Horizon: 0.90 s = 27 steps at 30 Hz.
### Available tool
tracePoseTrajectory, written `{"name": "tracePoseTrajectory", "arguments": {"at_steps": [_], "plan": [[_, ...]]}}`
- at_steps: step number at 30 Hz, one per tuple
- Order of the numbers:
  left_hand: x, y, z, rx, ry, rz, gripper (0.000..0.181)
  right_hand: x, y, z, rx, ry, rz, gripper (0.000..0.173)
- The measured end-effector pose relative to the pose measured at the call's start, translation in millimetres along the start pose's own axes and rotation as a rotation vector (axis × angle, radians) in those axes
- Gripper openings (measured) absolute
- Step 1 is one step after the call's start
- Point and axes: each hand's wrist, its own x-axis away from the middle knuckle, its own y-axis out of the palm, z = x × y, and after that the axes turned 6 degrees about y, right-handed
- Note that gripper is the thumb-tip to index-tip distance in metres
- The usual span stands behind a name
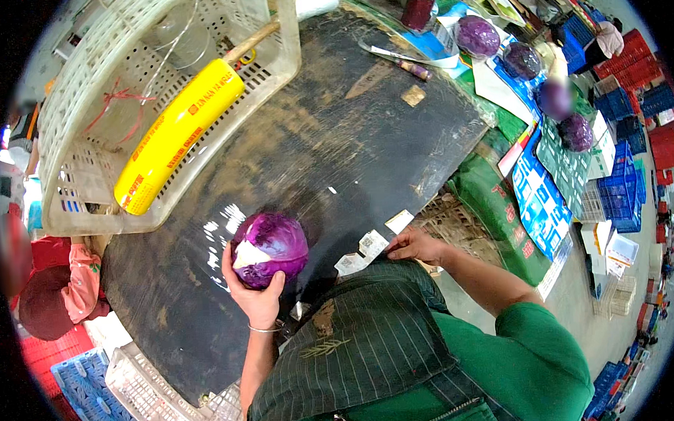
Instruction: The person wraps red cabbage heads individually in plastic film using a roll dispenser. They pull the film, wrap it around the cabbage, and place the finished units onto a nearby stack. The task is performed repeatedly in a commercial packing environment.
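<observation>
A glossy red cabbage point(276, 244) with a pale patch on one side rests in my left hand point(256, 301), just above the black tabletop point(311, 127). My thumb and fingers curve around its near side. At the table's near edge, my right hand point(420, 246) has its fingertips together at the edge of a jagged strip of white printed labels point(364, 251). Part of this strip is hidden by the dark striped apron point(365, 339). A separate white label point(399, 222) lies close beyond my right fingers.
A white plastic crate point(102, 125) holds a yellow wrap roll point(179, 138) on a wooden rod. A curved-blade tool point(412, 70) lies at the far edge. Several more red cabbages point(476, 37) sit on the right. Another person's sleeve point(83, 281) shows at left.
</observation>
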Motion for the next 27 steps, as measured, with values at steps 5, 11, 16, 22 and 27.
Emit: {"name": "tracePoseTrajectory", "arguments": {"at_steps": [5, 11, 16, 22, 27], "plan": [[5, 4, -32, -0.172, 0.088, -0.129, 0.1, 3, 18, -3, 0.02, -0.068, 0.09, 0.016], [3, 3, -31, -0.15, 0.052, -0.145, 0.1, 30, 8, 7, 0.17, -0.164, 0.155, 0.011], [7, 3, -24, -0.206, 0.097, -0.128, 0.099, 64, 33, -16, -0.011, -0.292, 0.047, 0.013], [3, 4, -15, -0.325, 0.245, -0.169, 0.1, 89, 140, -104, 0.055, -0.475, -0.213, 0.015], [-1, -17, -17, -0.208, 0.272, -0.348, 0.069, 40, 221, -173, 0.221, -0.399, -0.161, 0.022]]}}
